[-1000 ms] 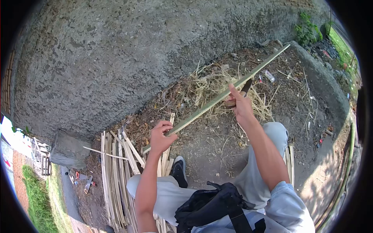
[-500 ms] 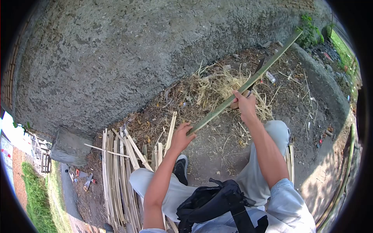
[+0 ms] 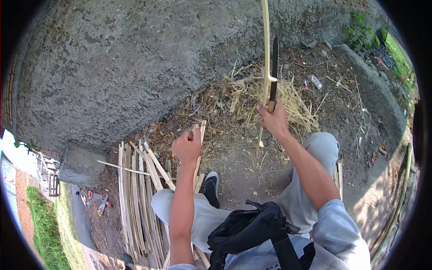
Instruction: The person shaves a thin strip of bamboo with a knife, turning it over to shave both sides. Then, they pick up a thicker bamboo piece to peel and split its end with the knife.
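Note:
Upright in my right hand (image 3: 274, 119) are a knife (image 3: 274, 67) with a long dark blade and wooden handle, and a pale bamboo strip (image 3: 267, 45) just left of it. A curled sliver juts from the strip beside the blade. The strip's lower end hangs below my hand; its top leaves the view. My left hand (image 3: 186, 147) is raised apart from them, its fingers curled and thumb up. Nothing shows in it. Behind it stands the tip of another bamboo strip (image 3: 203, 129).
Many bamboo strips (image 3: 135, 207) lie in a pile left of my legs. A heap of shavings (image 3: 292, 105) lies ahead, at the foot of a rough grey wall (image 3: 157, 54). A clear plastic bottle (image 3: 316, 82) lies right of the shavings. Tools including a saw (image 3: 102, 204) lie far left.
My left hand has let go of the bamboo strip and moved left. The strip has swung from slanted to upright in my right hand, now showing its pale side; the knife is more upright too.

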A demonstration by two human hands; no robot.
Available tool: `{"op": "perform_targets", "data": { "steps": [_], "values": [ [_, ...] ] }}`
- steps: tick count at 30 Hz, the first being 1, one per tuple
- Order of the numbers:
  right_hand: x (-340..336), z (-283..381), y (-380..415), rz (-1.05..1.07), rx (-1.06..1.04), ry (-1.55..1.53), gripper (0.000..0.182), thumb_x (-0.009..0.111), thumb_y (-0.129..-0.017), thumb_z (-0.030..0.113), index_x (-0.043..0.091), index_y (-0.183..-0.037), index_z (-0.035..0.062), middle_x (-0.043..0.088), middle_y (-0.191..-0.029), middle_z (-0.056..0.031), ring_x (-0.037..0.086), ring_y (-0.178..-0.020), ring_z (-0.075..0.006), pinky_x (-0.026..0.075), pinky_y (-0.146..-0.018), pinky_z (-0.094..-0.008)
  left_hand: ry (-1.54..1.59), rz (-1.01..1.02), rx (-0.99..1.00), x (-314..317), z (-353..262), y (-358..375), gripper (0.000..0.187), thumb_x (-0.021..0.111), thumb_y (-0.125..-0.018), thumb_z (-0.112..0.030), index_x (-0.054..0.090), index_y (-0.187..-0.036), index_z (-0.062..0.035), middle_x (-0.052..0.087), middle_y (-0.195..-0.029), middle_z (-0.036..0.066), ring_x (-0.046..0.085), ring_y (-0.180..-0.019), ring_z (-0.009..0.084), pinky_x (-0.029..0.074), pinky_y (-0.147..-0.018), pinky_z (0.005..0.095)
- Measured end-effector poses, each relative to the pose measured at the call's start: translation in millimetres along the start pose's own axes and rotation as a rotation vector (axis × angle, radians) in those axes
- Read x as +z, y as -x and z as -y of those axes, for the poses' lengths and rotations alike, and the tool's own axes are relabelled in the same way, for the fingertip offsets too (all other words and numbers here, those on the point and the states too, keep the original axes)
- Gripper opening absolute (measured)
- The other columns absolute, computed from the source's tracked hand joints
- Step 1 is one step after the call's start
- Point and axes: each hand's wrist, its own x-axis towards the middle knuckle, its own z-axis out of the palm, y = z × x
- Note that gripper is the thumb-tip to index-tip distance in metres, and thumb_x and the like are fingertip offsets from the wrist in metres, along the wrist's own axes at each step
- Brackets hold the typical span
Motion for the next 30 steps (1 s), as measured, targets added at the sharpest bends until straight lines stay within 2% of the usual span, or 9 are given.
{"op": "perform_targets", "data": {
  "steps": [1, 4, 5, 7, 10, 14, 17, 20, 30],
  "values": [
    [1.4, 0.0, 2.1, 0.001, 0.032, 0.053, 0.027, 0.072, -0.081, 0.018, 0.054, -0.092, 0.0011, 0.057, -0.068, -0.0063, 0.057, -0.057, -0.0176, 0.046, -0.056, -0.0340, -0.002, -0.073, -0.006, -4.4, -2.3, -1.2, 0.047, 0.066, -0.086, -0.040, 0.054, -0.059, -0.0035, 0.051, -0.049, 0.005, 0.048, -0.046, 0.0236, 0.036, -0.049, 0.0397],
    [10.3, -14.6, 1.7, 0.053, -0.035, 0.096, 0.032, 0.075, -0.079, 0.020, 0.055, -0.094, -0.0005, 0.058, -0.072, -0.0095, 0.058, -0.065, -0.0218, 0.046, -0.062, -0.0373, -0.001, 0.003, -0.070, -21.4, -15.8, -4.6, 0.039, 0.068, -0.085, -0.035, 0.059, -0.061, -0.0056, 0.060, -0.061, 0.007, 0.057, -0.064, 0.0246, 0.045, -0.059, 0.0365],
    [10.2, -11.5, 5.7, 0.069, -0.028, 0.178, 0.035, 0.075, -0.078, 0.021, 0.055, -0.095, -0.0013, 0.057, -0.075, -0.0115, 0.057, -0.070, -0.0241, 0.045, -0.068, -0.0390, 0.097, 0.014, -0.051, -17.5, -9.8, -4.2, 0.036, 0.068, -0.085, -0.033, 0.061, -0.065, -0.0047, 0.062, -0.068, 0.007, 0.058, -0.069, 0.0239, 0.046, -0.062, 0.0361],
    [16.6, -15.6, 10.3, 0.103, -0.023, 0.164, 0.034, 0.076, -0.078, 0.021, 0.055, -0.095, -0.0007, 0.057, -0.074, -0.0112, 0.057, -0.070, -0.0240, 0.046, -0.068, -0.0385, 0.292, 0.035, -0.015, -11.1, 3.2, -4.8, 0.030, 0.068, -0.086, -0.029, 0.065, -0.073, -0.0030, 0.066, -0.081, 0.009, 0.060, -0.080, 0.0225, 0.047, -0.069, 0.0352],
    [24.6, -19.3, 19.0, 0.167, -0.012, 0.192, 0.035, 0.076, -0.077, 0.021, 0.055, -0.095, -0.0001, 0.058, -0.076, -0.0115, 0.057, -0.070, -0.0254, 0.046, -0.069, -0.0386, 0.509, 0.162, -0.088, -15.5, 7.7, -6.7, 0.022, 0.069, -0.087, -0.023, 0.067, -0.085, -0.0012, 0.066, -0.092, 0.009, 0.061, -0.083, 0.0191, 0.048, -0.073, 0.0319],
    [35.9, -24.0, 32.9, 0.229, -0.070, 0.176, 0.038, 0.078, -0.075, 0.021, 0.054, -0.095, -0.0001, 0.059, -0.077, -0.0141, 0.058, -0.070, -0.0284, 0.046, -0.069, -0.0398, 0.752, 0.229, -0.110, -27.9, -5.0, -6.1, 0.019, 0.070, -0.086, -0.019, 0.066, -0.093, -0.0013, 0.065, -0.098, 0.007, 0.060, -0.088, 0.0146, 0.049, -0.076, 0.0293],
    [40.7, -28.1, 42.7, 0.320, -0.078, 0.262, 0.041, 0.079, -0.075, 0.023, 0.054, -0.097, -0.0010, 0.061, -0.079, -0.0178, 0.059, -0.071, -0.0322, 0.047, -0.070, -0.0412, 0.800, 0.275, -0.080, -35.7, -16.0, -4.4, 0.021, 0.070, -0.086, -0.017, 0.065, -0.099, -0.0018, 0.064, -0.105, 0.008, 0.060, -0.092, 0.0141, 0.050, -0.078, 0.0289],
    [50.8, -35.9, 50.7, 0.367, -0.143, 0.304, 0.044, 0.080, -0.074, 0.025, 0.054, -0.096, -0.0020, 0.061, -0.078, -0.0181, 0.060, -0.070, -0.0320, 0.047, -0.068, -0.0408, 0.815, 0.301, -0.032, -35.5, -18.4, -4.5, 0.025, 0.071, -0.086, -0.018, 0.064, -0.105, -0.0026, 0.063, -0.110, 0.009, 0.060, -0.096, 0.0153, 0.050, -0.080, 0.0294],
    [61.9, -16.0, 74.5, 0.552, 0.008, 0.282, 0.053, 0.087, -0.066, 0.032, 0.056, -0.097, 0.0003, 0.064, -0.080, -0.0161, 0.064, -0.074, -0.0258, 0.050, -0.071, -0.0390, 1.184, 0.299, -0.006, -43.5, -34.2, -16.8, 0.053, 0.078, -0.078, -0.016, 0.054, -0.123, -0.0019, 0.060, -0.116, 0.011, 0.058, -0.104, 0.0189, 0.049, -0.085, 0.0319]
  ]
}}
